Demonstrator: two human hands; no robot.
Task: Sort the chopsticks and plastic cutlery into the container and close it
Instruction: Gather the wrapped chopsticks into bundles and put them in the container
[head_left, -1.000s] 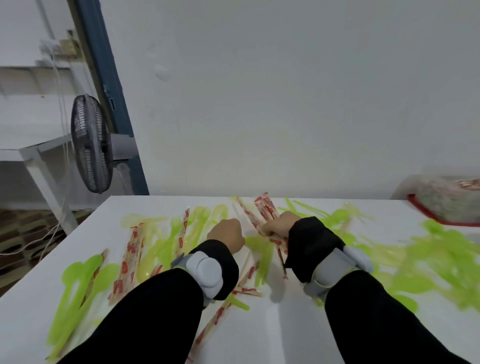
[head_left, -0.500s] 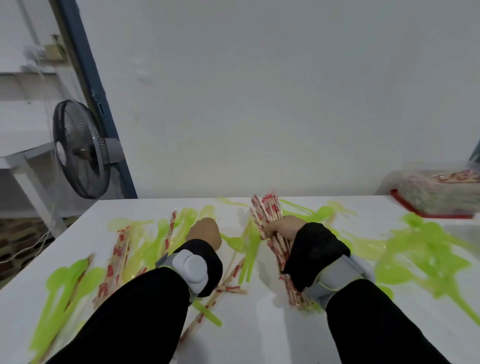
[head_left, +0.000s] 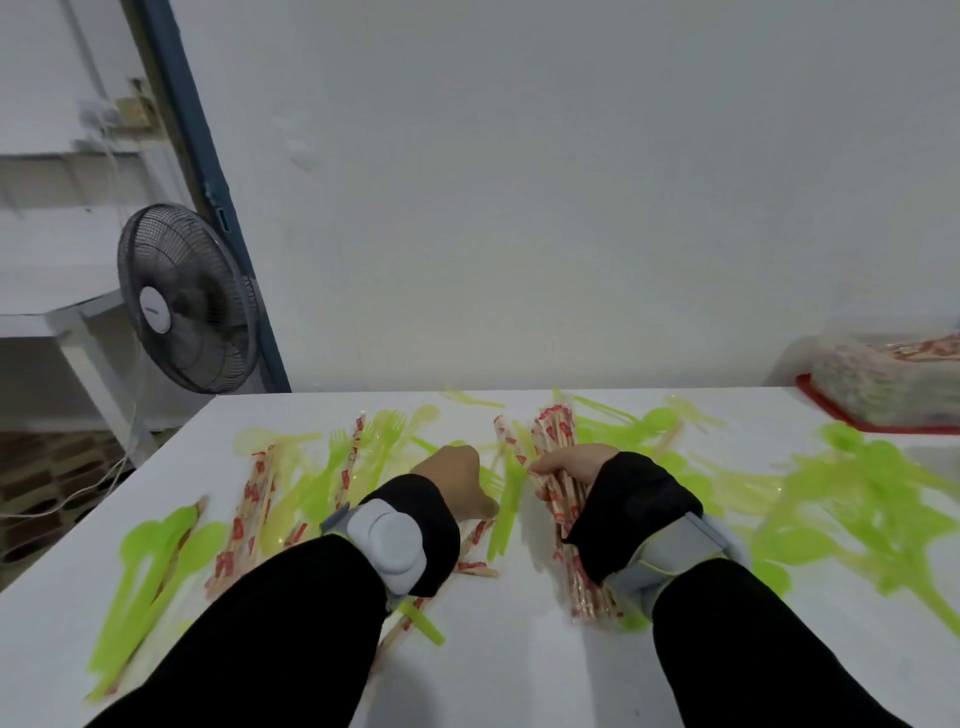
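My right hand (head_left: 569, 465) grips a thick bundle of wrapped chopsticks (head_left: 557, 434) with red print, held steeply so its lower end rests near my wrist. My left hand (head_left: 457, 480) lies knuckles-up on the table beside it, fingers curled down over green plastic cutlery (head_left: 506, 499); what it holds is hidden. More wrapped chopsticks (head_left: 254, 499) lie on the left, and green forks (head_left: 384, 436) and spoons (head_left: 156, 551) are scattered across the white table (head_left: 519, 670). The clear container (head_left: 888, 382) with a red rim sits far right, chopsticks inside.
A black standing fan (head_left: 182, 296) stands off the table's far left corner, beside a blue door frame (head_left: 208, 182). A white wall runs behind the table. A large pile of green cutlery (head_left: 852, 499) covers the right side. A white shelf (head_left: 47, 312) stands at left.
My right hand has lifted the chopstick bundle more upright and drawn it toward me. My left hand slid right onto the green cutlery. The camera view shifted, bringing the container further into sight.
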